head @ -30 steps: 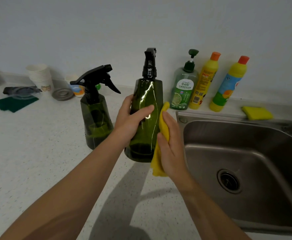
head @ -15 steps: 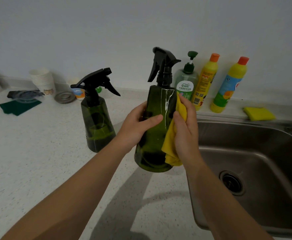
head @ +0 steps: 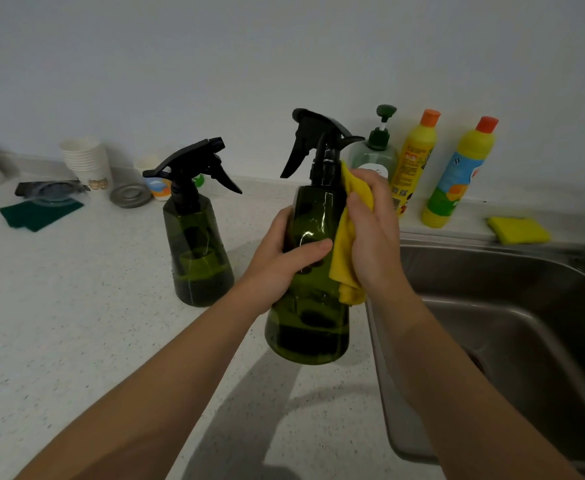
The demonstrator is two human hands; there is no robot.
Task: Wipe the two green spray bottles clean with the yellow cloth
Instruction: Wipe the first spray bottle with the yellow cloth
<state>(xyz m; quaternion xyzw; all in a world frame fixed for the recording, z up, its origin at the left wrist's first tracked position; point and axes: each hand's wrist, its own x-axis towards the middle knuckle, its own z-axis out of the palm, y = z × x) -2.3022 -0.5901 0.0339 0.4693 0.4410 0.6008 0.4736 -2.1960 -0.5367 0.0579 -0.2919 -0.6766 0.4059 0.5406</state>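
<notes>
Bottle in hand: a dark green translucent plastic spray bottle with a black trigger head (head: 313, 271) is held upright, lifted clear of the speckled white countertop (head: 76, 341), near the edge of the stainless steel sink (head: 526, 323).
Left hand: the left hand (head: 284, 261) is wrapped around the middle of the held bottle, thumb across the front.
Right hand: the right hand (head: 374, 233) is closed on a folded yellow cloth (head: 348, 244), pressed against the bottle's right side up near the shoulder.
Second bottle: a matching green spray bottle with a black trigger (head: 195, 237) stands on the countertop to the left, untouched, apart from both hands.
Progress: the first bottle is judged to be mid-wipe; its base and trigger head are uncovered by the cloth. The second bottle is judged to be left to do.
Labels: the two yellow squeeze bottles with orange caps (head: 457, 174) and the green pump dispenser (head: 376, 150) by the wall carry printed labels; no wording can be read. The spray bottles bear no label.
</notes>
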